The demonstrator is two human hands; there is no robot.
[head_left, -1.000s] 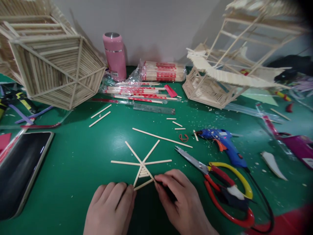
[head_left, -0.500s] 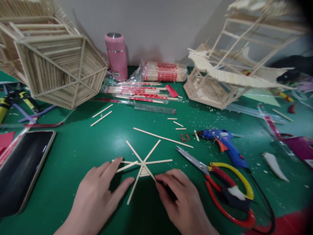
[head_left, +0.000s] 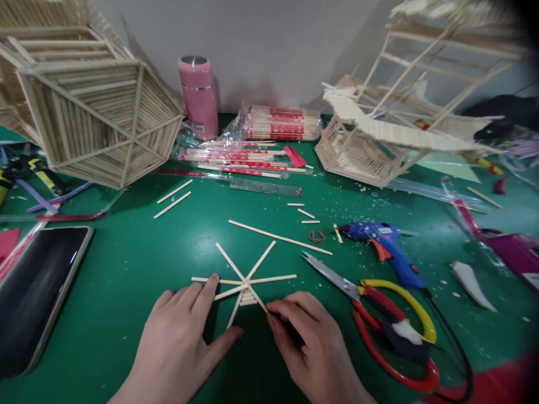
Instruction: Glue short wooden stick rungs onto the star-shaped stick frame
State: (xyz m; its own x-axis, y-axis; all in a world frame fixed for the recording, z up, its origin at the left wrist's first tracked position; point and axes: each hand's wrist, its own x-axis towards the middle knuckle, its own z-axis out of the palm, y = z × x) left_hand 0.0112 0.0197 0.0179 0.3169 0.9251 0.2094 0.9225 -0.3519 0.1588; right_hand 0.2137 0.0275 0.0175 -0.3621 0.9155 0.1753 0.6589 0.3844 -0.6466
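Note:
A star-shaped frame of thin wooden sticks (head_left: 261, 279) lies flat on the green table, its spokes meeting at one centre. Short sticks (head_left: 248, 299) fill part of the gap between its two lower spokes. My right hand (head_left: 314, 336) pinches the end of the lower right spoke between thumb and fingers. A loose wooden stick (head_left: 229, 292) slants from under my left hand (head_left: 185, 325) to the frame's centre. The left index fingertip rests by the left spoke; the thumb is stretched out near the lower left spoke. The left hand's grip on the loose stick is partly hidden.
Scissors (head_left: 366, 303) and a blue glue gun (head_left: 385, 238) lie to the right. A long stick (head_left: 280, 237) lies beyond the frame. Farther back are a ruler (head_left: 266, 187), packed sticks (head_left: 282, 123), a pink bottle (head_left: 197, 98) and two stick structures. A phone (head_left: 42, 292) is left.
My left hand has slid right, and the loose stick has moved right and slightly nearer with it, now over the frame's centre. My right hand keeps its pinch on the spoke.

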